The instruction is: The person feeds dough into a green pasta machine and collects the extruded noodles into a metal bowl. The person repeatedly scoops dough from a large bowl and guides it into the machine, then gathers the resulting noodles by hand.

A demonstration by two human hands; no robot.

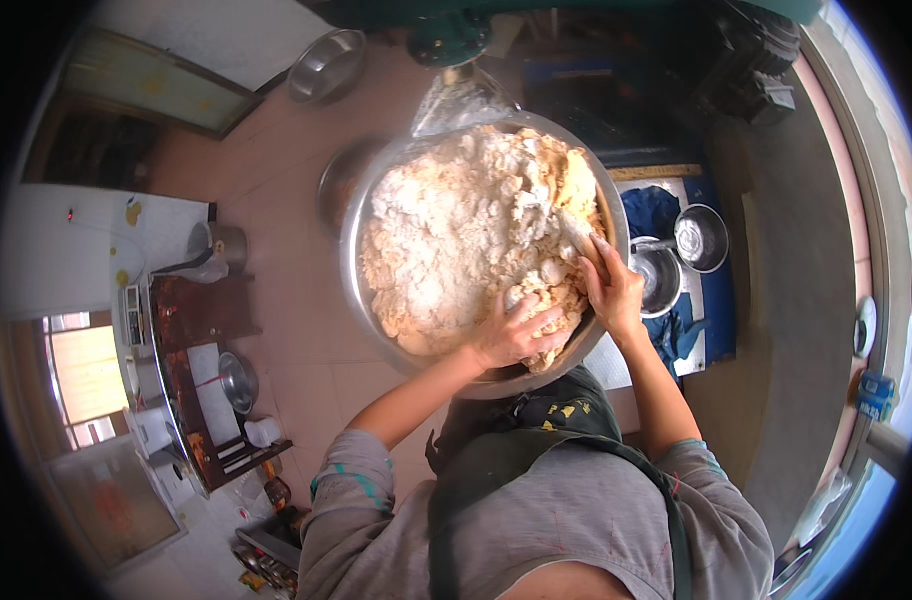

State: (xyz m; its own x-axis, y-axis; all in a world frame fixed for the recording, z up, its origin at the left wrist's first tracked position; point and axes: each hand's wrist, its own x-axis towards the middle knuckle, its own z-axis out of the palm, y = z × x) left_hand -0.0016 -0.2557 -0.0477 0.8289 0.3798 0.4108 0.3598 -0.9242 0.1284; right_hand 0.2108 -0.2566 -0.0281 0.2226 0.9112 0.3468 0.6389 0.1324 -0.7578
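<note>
A large steel mixing bowl (354, 247) stands before me, heaped with crumbly dough (456, 225) dusted with white flour. My left hand (519, 330) presses on the dough near the bowl's near edge, fingers spread and partly sunk in it. At the right rim, my right hand (613, 289) has its fingers around what looks like a flour-coated scoop or handle (576, 229) against the dough; its exact kind is unclear. A metal mixer attachment (459, 101) hangs under a green machine head (448, 37) at the bowl's far edge.
Two steel pans (700, 238) and blue cloths (651, 210) lie on a low surface to the right. Steel basins (327, 67) rest on the tiled floor at the far left. A dark red wooden table (200, 315) stands at the left, with a pot (228, 246) nearby.
</note>
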